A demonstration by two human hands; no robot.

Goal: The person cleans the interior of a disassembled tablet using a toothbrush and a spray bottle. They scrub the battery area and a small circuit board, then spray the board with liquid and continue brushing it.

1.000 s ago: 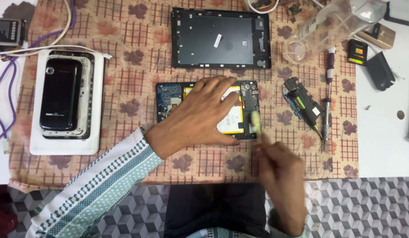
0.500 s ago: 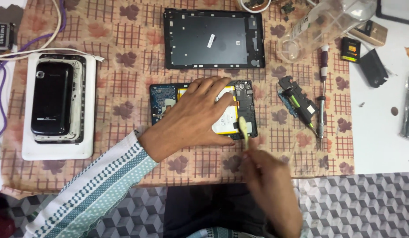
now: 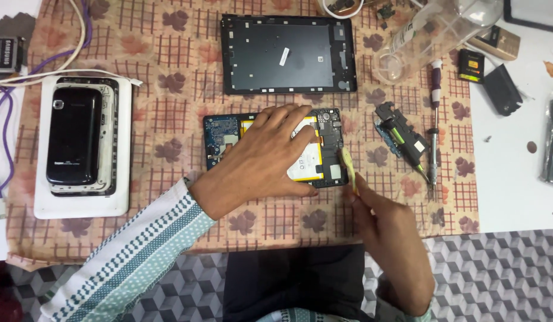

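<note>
Left hand: the left hand (image 3: pixel 270 158) lies palm down, fingers spread flat, pressing on the opened tablet (image 3: pixel 275 149) — it grips nothing, only holds the device in place.
Right hand: the right hand (image 3: pixel 389 232) is closed around a thin pale pry tool (image 3: pixel 348 167), pinched between the fingers; the tool's tip meets the tablet's right edge.
Opened tablet: it rests on the patterned cloth (image 3: pixel 157 137) near the middle of the bench, its back off — a yellow battery (image 3: pixel 309 164) and blue circuit board (image 3: pixel 220 134) show around the covering hand.
Back cover: a dark tablet shell (image 3: pixel 288 53) lies just above the opened one, apart from it.
To the right: a small black part (image 3: pixel 401 137) and a screwdriver (image 3: pixel 434 119) lie side by side on the cloth; a clear plastic bottle (image 3: pixel 431 33) lies on its side above them.
To the left: a black phone (image 3: pixel 73 140) sits on top of a white device (image 3: pixel 82 197), with white and purple cables (image 3: pixel 8 119) beside it.
</note>
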